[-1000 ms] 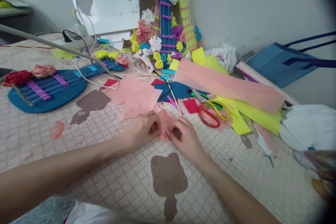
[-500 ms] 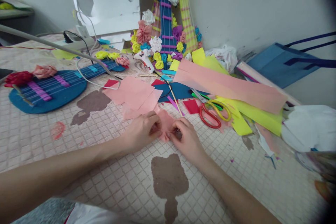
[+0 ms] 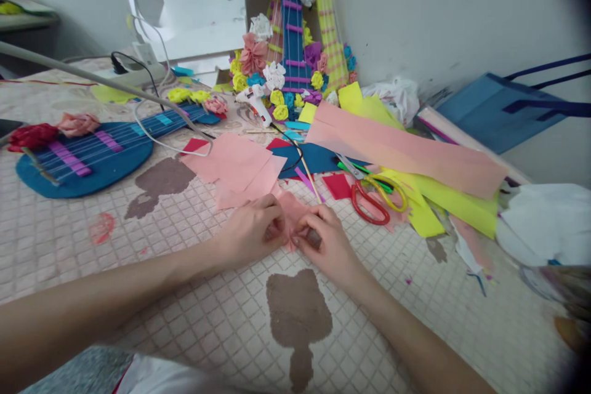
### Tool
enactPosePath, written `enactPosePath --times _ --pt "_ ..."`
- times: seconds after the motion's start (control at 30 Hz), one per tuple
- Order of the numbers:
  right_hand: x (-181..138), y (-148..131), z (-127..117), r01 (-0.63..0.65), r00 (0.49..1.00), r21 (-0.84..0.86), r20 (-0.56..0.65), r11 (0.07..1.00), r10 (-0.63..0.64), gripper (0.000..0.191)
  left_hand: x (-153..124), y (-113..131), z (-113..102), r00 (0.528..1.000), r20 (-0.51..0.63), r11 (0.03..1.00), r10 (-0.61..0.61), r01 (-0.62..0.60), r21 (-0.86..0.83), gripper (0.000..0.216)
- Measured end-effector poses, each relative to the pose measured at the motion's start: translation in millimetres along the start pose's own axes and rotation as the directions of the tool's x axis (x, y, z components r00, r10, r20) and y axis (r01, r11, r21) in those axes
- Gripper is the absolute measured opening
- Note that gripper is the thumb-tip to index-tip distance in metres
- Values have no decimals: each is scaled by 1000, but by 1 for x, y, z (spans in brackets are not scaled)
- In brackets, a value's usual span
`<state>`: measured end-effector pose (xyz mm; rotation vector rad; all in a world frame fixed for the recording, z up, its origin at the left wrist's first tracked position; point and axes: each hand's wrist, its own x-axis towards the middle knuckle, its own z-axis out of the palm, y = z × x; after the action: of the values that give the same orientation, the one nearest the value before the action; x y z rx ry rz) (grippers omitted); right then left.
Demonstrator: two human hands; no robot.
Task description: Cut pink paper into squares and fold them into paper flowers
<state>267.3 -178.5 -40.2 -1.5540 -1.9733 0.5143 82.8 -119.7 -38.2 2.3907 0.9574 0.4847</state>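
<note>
A small piece of pink crepe paper (image 3: 292, 209), gathered into folds, is pinched between my two hands just above the quilted table cover. My left hand (image 3: 253, 228) closes on its left side, fingertips curled inward. On the other side my right hand (image 3: 327, 240) grips it between thumb and fingers. The fingertips nearly meet at the lower folds, and part of the paper is hidden behind them. Just beyond lie several flat pink paper pieces (image 3: 235, 163), and a thin wooden stick (image 3: 310, 175) lies close to my right hand.
Scissors (image 3: 369, 200) with red and yellow handles lie to the right, near yellow sheets (image 3: 443, 200) and a long pink sheet (image 3: 406, 151). A white glue gun (image 3: 255, 104) stands behind. A blue guitar-shaped craft (image 3: 92, 163) lies left, under a pale cable (image 3: 106, 83).
Both hands stay in nearly the same place. The fingers have drawn slightly closer together over the folded pink paper.
</note>
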Motion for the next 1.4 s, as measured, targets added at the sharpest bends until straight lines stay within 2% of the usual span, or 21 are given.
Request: enactPosePath --times 0.23,0.47,0.6,0.67,0.83,0.97,1.1,1.17,1.27,1.33,1.4 --pt "-2 1 -3 17 999 -34 40 999 -16 23 -1 0 0 1000 13 1000 23 -23 13 25" --pt "-4 -2 -13 29 990 -34 140 999 -24 31 -2 0 -1 998 33 998 44 -46 43 42" --pt "-4 -5 -14 32 989 -1 142 999 -32 14 -2 0 -2 998 62 998 29 -32 49 44" --pt "-3 -6 -10 25 994 -25 102 999 -22 7 -2 0 -2 997 72 998 14 -18 55 43" --pt "-3 -6 4 -2 1000 -151 11 988 4 19 0 -3 -3 997 74 999 31 -32 12 36" --pt "-3 -3 6 1 1000 -169 11 986 1 21 2 -4 -5 998 62 998 24 -20 -63 10" --pt "-4 -2 5 -5 1000 -178 17 984 8 22 1 -3 -5 1000 0 1000 -8 8 -26 11" --pt "-3 -3 5 -9 1000 -182 16 983 13 22 0 -2 -6 998 -52 1000 19 -18 15 9" --pt "-3 -4 5 -15 999 -182 25 983 20 21 -2 3 -7 988 -86 991 129 -125 46 7" --pt "-3 -4 5 -18 999 -180 30 983 23 21 -3 6 -6 980 -32 981 195 -194 30 9" --pt "-3 -4 5 -20 999 -171 30 985 25 23 -4 9 -4 980 29 980 196 -197 36 8"
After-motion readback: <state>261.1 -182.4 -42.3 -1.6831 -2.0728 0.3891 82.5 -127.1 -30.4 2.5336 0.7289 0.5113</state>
